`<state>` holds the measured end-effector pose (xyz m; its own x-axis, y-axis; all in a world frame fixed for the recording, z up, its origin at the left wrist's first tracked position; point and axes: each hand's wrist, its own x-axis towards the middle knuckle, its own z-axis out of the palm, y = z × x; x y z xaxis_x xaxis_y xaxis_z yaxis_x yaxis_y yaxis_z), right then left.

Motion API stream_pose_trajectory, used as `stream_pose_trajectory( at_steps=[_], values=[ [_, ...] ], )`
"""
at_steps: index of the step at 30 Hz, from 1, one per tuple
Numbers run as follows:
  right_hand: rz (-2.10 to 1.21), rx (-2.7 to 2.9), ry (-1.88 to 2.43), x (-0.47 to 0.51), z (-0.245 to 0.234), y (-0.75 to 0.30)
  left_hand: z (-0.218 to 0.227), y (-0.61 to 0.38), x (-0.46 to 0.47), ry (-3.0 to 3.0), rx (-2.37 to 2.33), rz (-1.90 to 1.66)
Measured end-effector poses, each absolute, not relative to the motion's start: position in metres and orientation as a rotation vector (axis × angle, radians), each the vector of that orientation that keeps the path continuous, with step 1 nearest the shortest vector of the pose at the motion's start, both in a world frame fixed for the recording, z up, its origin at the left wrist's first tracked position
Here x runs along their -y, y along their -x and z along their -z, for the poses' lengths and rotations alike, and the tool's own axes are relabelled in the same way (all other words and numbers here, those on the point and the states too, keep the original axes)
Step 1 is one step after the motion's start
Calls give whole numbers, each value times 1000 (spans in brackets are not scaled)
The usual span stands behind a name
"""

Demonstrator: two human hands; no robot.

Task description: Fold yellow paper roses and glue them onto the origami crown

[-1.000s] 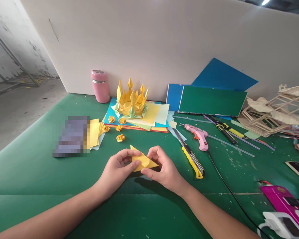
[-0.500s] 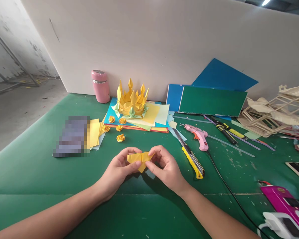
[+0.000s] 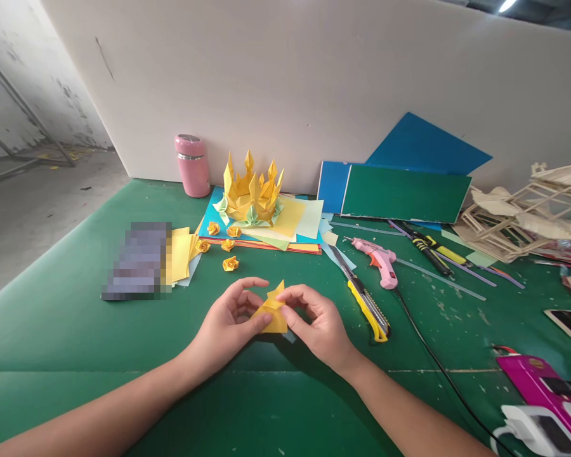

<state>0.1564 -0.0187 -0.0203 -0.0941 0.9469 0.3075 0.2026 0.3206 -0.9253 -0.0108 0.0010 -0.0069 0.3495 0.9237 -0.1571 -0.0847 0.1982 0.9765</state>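
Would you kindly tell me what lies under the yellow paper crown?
A blue sheet and a yellow sheet show around the yellow paper crown; whatever lies directly under it is covered.

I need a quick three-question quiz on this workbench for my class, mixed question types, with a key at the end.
1. Multiple choice: what are the left hand and right hand holding together?
A) a cutter knife
B) folded yellow paper
C) a glue gun

2. True or false: in the picture, the pink flask stands to the left of the yellow paper crown.

3. Count: how many small yellow paper flowers lie between the crown and the hands?

Key: 1. B; 2. True; 3. Five.
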Motion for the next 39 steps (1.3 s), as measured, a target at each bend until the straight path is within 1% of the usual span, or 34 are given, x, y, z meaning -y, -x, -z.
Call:
stream_pose_trajectory(
  at_steps=[7, 23, 27, 32, 39],
  values=[
    [-968, 1511, 1086, 19, 20, -155, 12, 11, 1, -1251, -916, -837],
    [-797, 1611, 1002, 18, 20, -155, 4, 11, -1, -1025, -931, -841],
    [-874, 1618, 989, 17, 20, -157, 3, 11, -2, -981, -951, -847],
    [-1024, 1499, 1041, 17, 21, -157, 5, 12, -2, -978, -939, -822],
    [-1154, 1408, 1078, 17, 18, -154, 6, 12, -2, -947, -883, -795]
  ],
)
